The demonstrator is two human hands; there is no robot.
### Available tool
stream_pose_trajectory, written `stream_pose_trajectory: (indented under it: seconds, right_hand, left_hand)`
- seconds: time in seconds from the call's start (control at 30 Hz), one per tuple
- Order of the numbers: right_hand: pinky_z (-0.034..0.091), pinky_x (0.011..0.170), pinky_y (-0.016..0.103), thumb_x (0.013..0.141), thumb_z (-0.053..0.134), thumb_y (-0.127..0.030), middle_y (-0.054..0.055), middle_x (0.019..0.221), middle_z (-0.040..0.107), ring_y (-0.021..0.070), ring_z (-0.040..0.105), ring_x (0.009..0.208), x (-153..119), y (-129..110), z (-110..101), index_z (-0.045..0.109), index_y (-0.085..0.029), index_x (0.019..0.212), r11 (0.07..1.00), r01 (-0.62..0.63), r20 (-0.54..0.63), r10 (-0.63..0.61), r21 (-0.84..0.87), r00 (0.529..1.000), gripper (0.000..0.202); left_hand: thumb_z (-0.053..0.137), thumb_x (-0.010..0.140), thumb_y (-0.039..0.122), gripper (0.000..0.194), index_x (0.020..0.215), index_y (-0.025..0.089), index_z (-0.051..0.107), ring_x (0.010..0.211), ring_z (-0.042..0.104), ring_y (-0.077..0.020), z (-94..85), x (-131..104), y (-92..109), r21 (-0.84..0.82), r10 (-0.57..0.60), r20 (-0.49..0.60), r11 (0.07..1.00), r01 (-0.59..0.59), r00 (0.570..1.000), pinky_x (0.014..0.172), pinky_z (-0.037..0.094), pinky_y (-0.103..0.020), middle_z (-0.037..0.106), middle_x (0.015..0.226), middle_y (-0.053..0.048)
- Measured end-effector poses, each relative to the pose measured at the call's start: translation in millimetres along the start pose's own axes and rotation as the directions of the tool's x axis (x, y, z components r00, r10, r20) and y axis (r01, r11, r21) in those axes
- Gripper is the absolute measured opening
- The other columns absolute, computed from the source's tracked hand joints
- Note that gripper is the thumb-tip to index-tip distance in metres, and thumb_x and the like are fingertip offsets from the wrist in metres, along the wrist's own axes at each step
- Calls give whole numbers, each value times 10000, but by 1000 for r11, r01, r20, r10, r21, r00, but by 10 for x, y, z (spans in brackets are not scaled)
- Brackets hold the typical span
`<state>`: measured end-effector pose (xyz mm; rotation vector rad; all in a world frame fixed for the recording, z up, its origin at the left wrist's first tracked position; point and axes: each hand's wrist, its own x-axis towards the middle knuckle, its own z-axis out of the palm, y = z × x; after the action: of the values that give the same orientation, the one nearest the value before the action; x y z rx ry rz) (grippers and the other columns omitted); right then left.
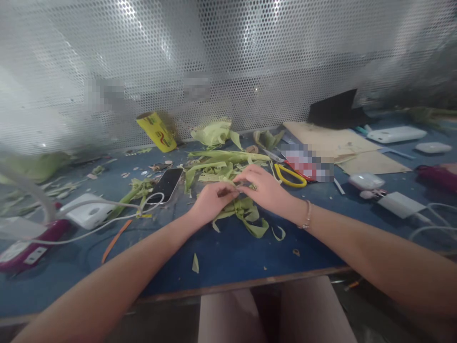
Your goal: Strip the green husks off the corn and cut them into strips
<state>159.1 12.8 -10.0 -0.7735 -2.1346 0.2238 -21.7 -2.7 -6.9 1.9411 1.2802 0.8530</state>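
Observation:
Both hands meet over a small bundle of pale green leaf strips [246, 212] near the middle of the table. My left hand [212, 202] is closed, thumb and fingertips pinched together on the strips. From the other side my right hand [264, 188] pinches the same bundle, its fingertips touching the left ones. What exactly lies between the fingertips is hidden. Loose strip ends curl below the hands. Just beyond them is a heap of longer green leaves [217, 157], with a crumpled leaf bunch [212, 132] behind.
Yellow-handled scissors [291, 177] lie right of my right hand. A phone [169, 183], a white plug [87, 209] with cables and a purple power strip [35, 245] are at left. A yellow tube [157, 132] leans by the perforated metal panel [232, 57]. Brown card sheets [324, 138] lie back right.

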Motion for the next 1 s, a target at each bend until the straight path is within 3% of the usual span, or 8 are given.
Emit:
stream_pose_trajectory:
  seconds: [0.13, 0.2, 0.33, 0.47, 0.63, 0.83, 0.93, 1.0]
  right_hand:
    - [464, 774, 348, 801, 569, -123, 50, 838, 572, 177, 550, 826, -14, -1, -43, 605, -167, 772, 999, 19, 7, -19, -30, 1000, 64]
    - [472, 754, 339, 807, 557, -121, 58, 852, 581, 174, 557, 810, -26, -13, -65, 615, -161, 825, 998, 37, 46, -35, -45, 998, 73]
    - [467, 771, 352, 836, 544, -171, 66, 884, 601, 188, 557, 848, -46, -82, -120, 618, -178, 924, 989, 114, -24, -116, -89, 993, 115]
    - [464, 701, 311, 877, 520, -285, 42, 785, 611, 166, 566, 762, -66, -99, -165, 667, -199, 859, 966, 238, 202, -215, -98, 956, 171]
    - [481, 778, 358, 876, 502, -218, 78, 917, 583, 185, 567, 848, -54, 9, -135, 660, -171, 1020, 986, 90, 188, -62, -141, 980, 219]
    - [467, 782, 344, 851, 514, -164, 69, 867, 571, 168, 549, 820, -7, 37, -51, 647, -147, 793, 999, 19, 208, -11, -39, 978, 146]
    - [452, 705, 292, 793, 547, -136, 43, 793, 565, 142, 540, 739, 21, 1, -20, 618, -143, 727, 990, -134, 221, 123, 35, 967, 98]
    - [435, 653, 265, 774, 556, -144, 23, 747, 573, 124, 537, 680, 36, -19, -14, 609, -147, 701, 956, -273, 266, 237, 107, 935, 90]
  left_hand:
    - [550, 771, 297, 141, 725, 175, 603, 554, 492, -105, -15, -2, 8, -10, -13, -31, 1000, 13, 999, 539, 390, -239, 561, 615, 14]
    - [543, 774, 283, 126, 741, 175, 598, 568, 505, -108, -19, -8, 13, -3, 3, -42, 1000, -3, 999, 545, 398, -238, 567, 634, 10]
    - [529, 779, 266, 115, 756, 172, 589, 584, 517, -112, -23, -15, 11, 30, 21, -36, 999, -20, 999, 560, 414, -243, 575, 650, 5]
    - [528, 772, 242, 95, 776, 172, 593, 589, 533, -112, -22, -11, -1, 34, 15, -40, 999, -13, 999, 566, 425, -246, 597, 674, 0]
    - [541, 769, 233, 52, 763, 183, 558, 596, 549, -111, -12, -11, 10, -4, 20, -40, 1000, -20, 999, 575, 442, -244, 583, 664, 13]
    - [556, 770, 255, 72, 755, 185, 565, 617, 554, -118, -10, -13, 31, 42, 6, -40, 999, -4, 999, 584, 445, -249, 600, 693, 6]
    - [556, 767, 237, 58, 751, 184, 572, 638, 562, -121, -10, -13, 31, 79, 17, -67, 997, -12, 998, 611, 454, -252, 613, 708, 6]
    - [557, 762, 220, 46, 742, 185, 577, 663, 572, -124, -7, -18, 30, 103, 43, -75, 994, -35, 996, 643, 462, -256, 622, 711, 9]
